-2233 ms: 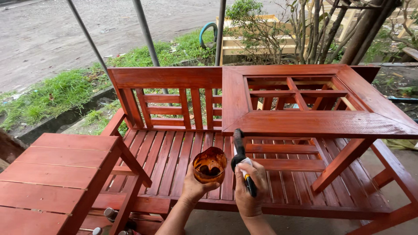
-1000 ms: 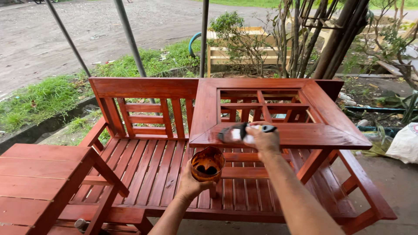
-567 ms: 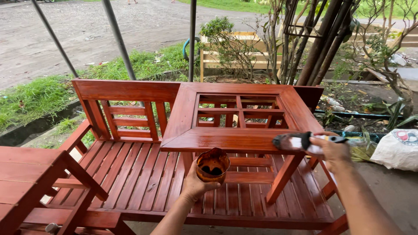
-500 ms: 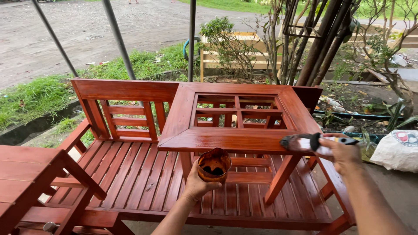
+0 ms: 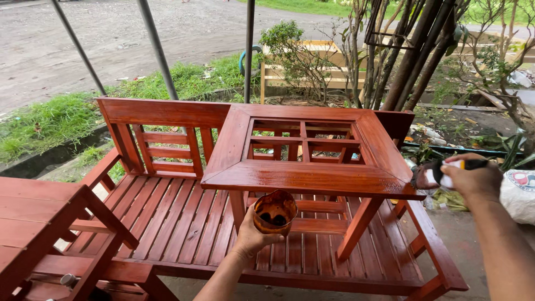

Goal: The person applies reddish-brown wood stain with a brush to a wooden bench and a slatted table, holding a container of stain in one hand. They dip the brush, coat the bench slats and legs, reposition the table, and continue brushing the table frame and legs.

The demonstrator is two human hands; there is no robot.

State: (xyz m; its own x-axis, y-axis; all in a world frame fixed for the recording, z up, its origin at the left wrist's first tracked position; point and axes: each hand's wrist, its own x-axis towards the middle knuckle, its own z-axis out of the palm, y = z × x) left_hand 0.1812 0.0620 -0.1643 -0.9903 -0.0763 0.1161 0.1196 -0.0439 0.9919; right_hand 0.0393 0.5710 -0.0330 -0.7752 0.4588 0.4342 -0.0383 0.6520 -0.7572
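Note:
My left hand [image 5: 252, 237] holds a small clear cup of brown stain [image 5: 274, 212] just under the front edge of a red-brown wooden table [image 5: 312, 177]. The table stands on the seat of a slatted red-brown bench [image 5: 167, 217] and its top looks wet and glossy. My right hand [image 5: 472, 179] grips a paintbrush [image 5: 434, 176] with its dark bristles at the table's right front corner. The brush handle points right, away from the table.
A second red-brown wooden piece [image 5: 39, 223] stands at the left. Metal poles [image 5: 157, 50] rise behind the bench. Grass, bare ground, shrubs and a light wooden crate [image 5: 301, 72] lie beyond. A white sack [image 5: 518, 195] sits at the right edge.
My right hand carried the brush from in front of the cup up onto the table's front edge, then along it to the right corner. The cup has stayed under the table edge.

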